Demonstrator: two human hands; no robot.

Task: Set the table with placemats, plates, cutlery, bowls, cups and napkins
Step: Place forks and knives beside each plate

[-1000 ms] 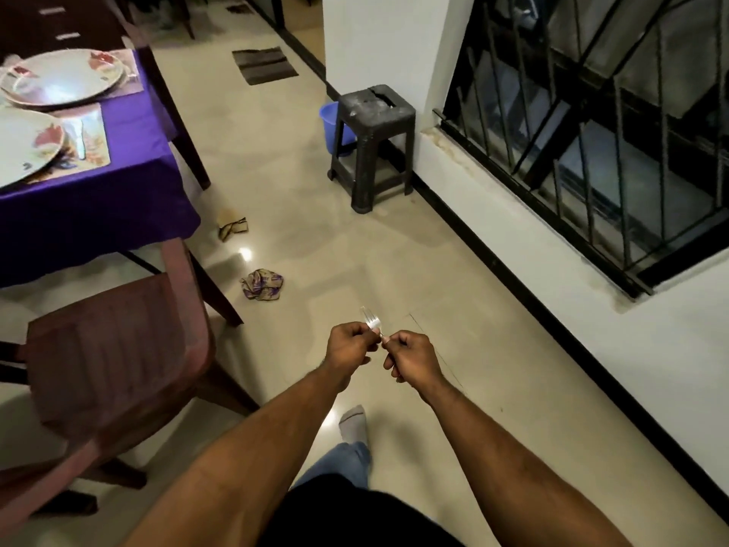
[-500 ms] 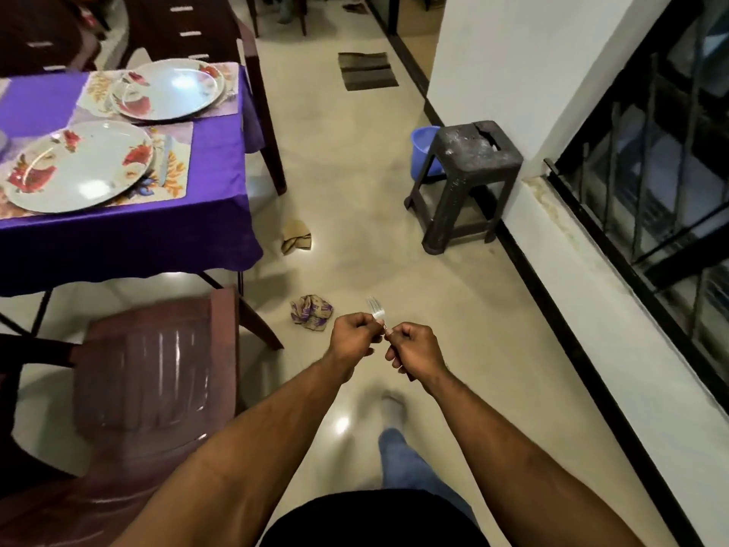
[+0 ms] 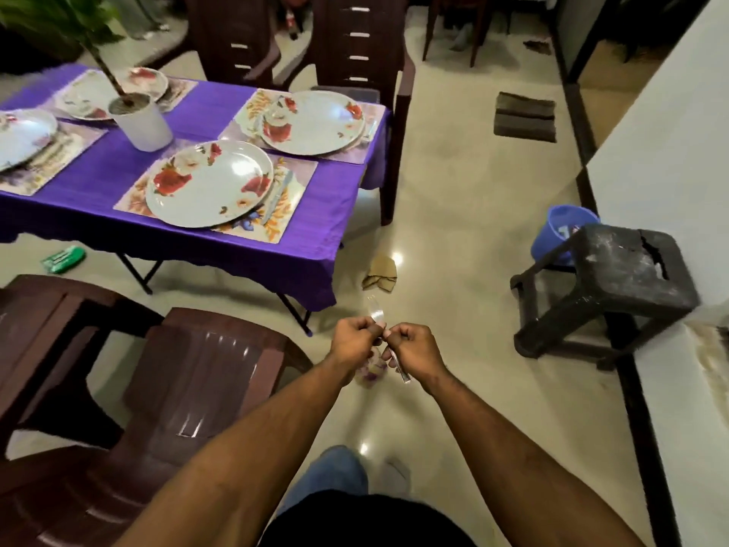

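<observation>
Since a moment ago the view has swung left and lifted, so the table with its purple tablecloth (image 3: 221, 246) now fills the upper left, while both hands remain together over the floor holding a fork (image 3: 376, 314). Fingers of the left hand (image 3: 352, 341) are curled and pinch the fork near its neck, tines pointing up and away; those of the right hand (image 3: 414, 351) are curled around the handle, whose end pokes out below the palm. On the cloth the nearest floral placemat (image 3: 294, 199) carries a flowered plate (image 3: 209, 183) with a piece of cutlery (image 3: 278, 197) lying along its right edge. Beyond it a second placemat holds another flowered plate (image 3: 313, 122), and two more place settings sit at the far left. A white pot (image 3: 142, 124) with a plant stands between them. Dark brown plastic chairs (image 3: 189, 388) stand at the near side of the table, others at the far side. On the pale glossy tiled floor (image 3: 453, 230) lie a crumpled tan cloth (image 3: 380, 272), a patterned crumpled scrap just below the hands, a green packet (image 3: 63, 259) under the table, and a dark doormat (image 3: 524, 117). At the right a worn dark stool (image 3: 615, 286) stands near a white wall, with a blue bucket (image 3: 560, 230) behind it.
</observation>
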